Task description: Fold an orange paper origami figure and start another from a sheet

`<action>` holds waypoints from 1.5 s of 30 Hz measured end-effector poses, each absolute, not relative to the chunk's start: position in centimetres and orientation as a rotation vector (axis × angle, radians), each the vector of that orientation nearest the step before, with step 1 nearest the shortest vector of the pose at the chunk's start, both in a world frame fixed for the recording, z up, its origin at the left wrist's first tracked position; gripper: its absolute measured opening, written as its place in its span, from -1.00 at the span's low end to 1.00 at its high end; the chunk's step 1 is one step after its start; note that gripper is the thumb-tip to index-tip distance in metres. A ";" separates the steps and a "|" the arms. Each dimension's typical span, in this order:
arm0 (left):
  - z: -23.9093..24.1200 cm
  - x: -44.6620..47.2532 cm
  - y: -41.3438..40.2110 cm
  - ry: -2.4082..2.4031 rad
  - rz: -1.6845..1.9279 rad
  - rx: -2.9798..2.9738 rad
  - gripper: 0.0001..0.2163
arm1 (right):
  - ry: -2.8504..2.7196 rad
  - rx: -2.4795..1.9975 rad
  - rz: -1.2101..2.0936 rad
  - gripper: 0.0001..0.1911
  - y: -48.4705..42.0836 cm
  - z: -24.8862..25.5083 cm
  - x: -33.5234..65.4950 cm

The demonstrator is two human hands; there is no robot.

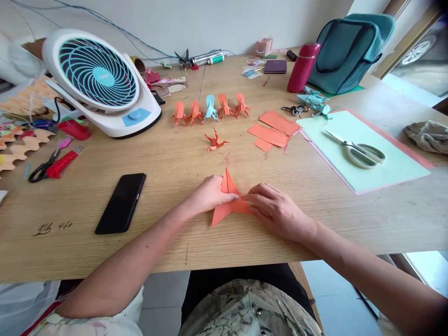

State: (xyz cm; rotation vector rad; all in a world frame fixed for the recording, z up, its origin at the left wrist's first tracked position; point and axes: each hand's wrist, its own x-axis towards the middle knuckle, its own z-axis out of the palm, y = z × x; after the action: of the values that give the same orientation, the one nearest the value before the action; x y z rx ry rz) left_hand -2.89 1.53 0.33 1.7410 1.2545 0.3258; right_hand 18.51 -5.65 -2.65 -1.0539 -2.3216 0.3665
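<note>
An orange sheet of folded origami paper (pixel 224 212) with pointed corners is held just above the table near its front edge. My left hand (pixel 207 193) grips it from the left, thumb laid across its middle. On the right side, my right hand (pixel 276 207) pinches the paper, fingertips close to the left thumb. Part of the paper is hidden under both hands. Beyond them lies a small spiky orange origami piece (pixel 215 140). Farther back stands a row of several folded paper figures (pixel 210 108), one light blue and the others orange.
Orange paper strips (pixel 271 133) lie right of the figures. Scissors (pixel 362 151) rest on pale green sheets (pixel 332 163). A black phone (pixel 121 204) lies left; a white fan (pixel 101 79) stands behind it. A red bottle (pixel 303 67) and teal bag (pixel 345 56) stand back right.
</note>
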 end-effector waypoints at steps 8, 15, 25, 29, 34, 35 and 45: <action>0.3 -2.7 1.2 1.261 0.294 1.849 -0.84 | -2.661 -0.822 0.170 -0.63 -6.1 -2.7 18.6; 0.0 -2.8 0.8 1.328 0.356 1.762 -0.86 | -2.691 -0.824 0.140 -0.73 -6.2 -2.3 18.6; 0.3 -3.8 0.9 1.293 0.352 1.659 -0.70 | -2.685 -0.930 0.158 -0.74 -6.6 -1.8 18.1; 0.6 -4.0 0.9 1.333 0.247 1.630 -0.64 | -2.659 -1.026 0.175 -0.77 -6.8 -1.8 17.8; 0.6 -4.2 0.5 1.349 0.258 1.538 -0.69 | -2.603 -1.152 0.070 -0.76 -6.8 -2.0 17.4; 0.6 -4.2 0.4 1.344 0.277 1.536 -0.69 | -2.600 -1.165 0.056 -0.75 -6.7 -2.1 17.4; 0.7 -4.1 0.1 1.304 0.288 1.491 -0.71 | -2.579 -1.124 -0.024 -0.82 -7.0 -2.1 17.1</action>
State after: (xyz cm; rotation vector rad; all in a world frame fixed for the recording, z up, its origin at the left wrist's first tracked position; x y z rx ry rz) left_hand -4.09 0.05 0.75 1.4906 1.3042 0.2881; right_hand 17.13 -6.99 -2.14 -1.1242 -2.5794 -0.0238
